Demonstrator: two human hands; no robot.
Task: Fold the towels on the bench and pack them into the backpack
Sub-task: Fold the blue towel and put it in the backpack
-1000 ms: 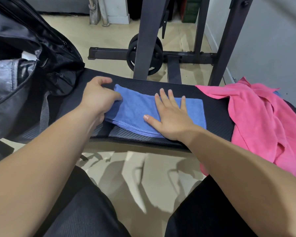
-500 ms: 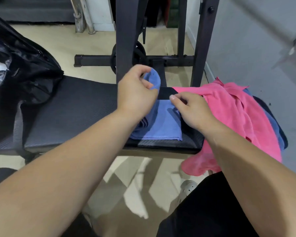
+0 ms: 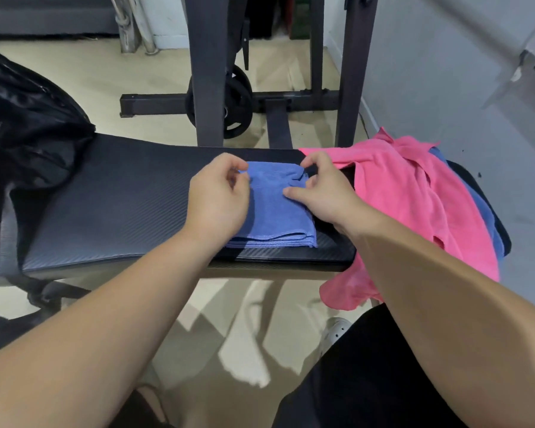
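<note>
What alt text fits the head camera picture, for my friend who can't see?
A person's left hand and right hand pinch the far corners of a folded blue towel on a black bench. A crumpled pink towel lies at the bench's right end, and a black backpack sits at its left.

1. A dark steel rack (image 3: 203,88) stands on the far side, and its uprights run out of the top of the frame.
2. Its base crossbar (image 3: 155,105) lies flat on the floor.
3. 1 black weight plate (image 3: 237,109) stands on edge just behind the wide left upright.
4. The beige floor (image 3: 90,81) spreads far left.
5. A grey wall (image 3: 445,72) fills the right.
6. Metal bars (image 3: 130,26) lean far left.
7. 1 white shoe (image 3: 337,330) shows near, right of centre, partly hidden.
</note>
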